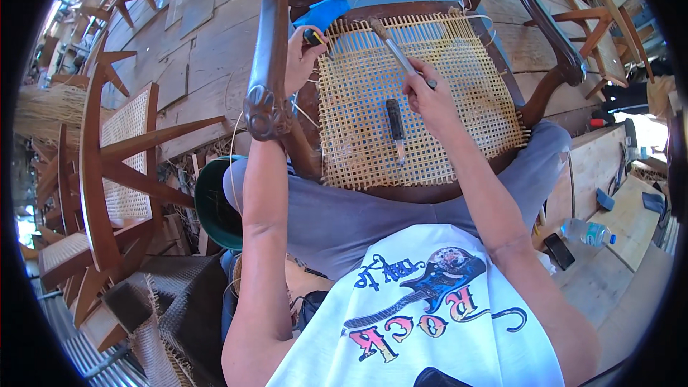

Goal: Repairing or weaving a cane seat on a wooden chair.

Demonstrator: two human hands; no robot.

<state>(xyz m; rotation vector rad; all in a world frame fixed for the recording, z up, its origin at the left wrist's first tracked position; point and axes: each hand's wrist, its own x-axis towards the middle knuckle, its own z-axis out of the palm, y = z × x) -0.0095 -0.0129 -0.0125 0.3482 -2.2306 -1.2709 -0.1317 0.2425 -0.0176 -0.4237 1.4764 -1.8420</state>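
Observation:
My left hand (297, 61) is closed around a small black-and-yellow tool (312, 38) at the seat's back left corner, behind the chair arm. My right hand (426, 93) grips a long metal-handled tool (395, 50), its brownish end reaching the back edge of the woven cane seat (469, 111). A dark-handled tool with a pale tip (394, 125) lies on the weave below it. The seat sits in a dark carved wooden armchair (545, 21). A bright blue object (324, 13) is at the back left corner, and loose cane strands hang from the edges.
Wooden chairs with cane panels (125, 165) crowd the left; another (602, 36) stands back right. A green bucket (213, 201) is beside my left leg. At lower right are a water bottle (588, 231), a phone (559, 251) and boards (623, 215). Dark mesh material (179, 308) lies lower left.

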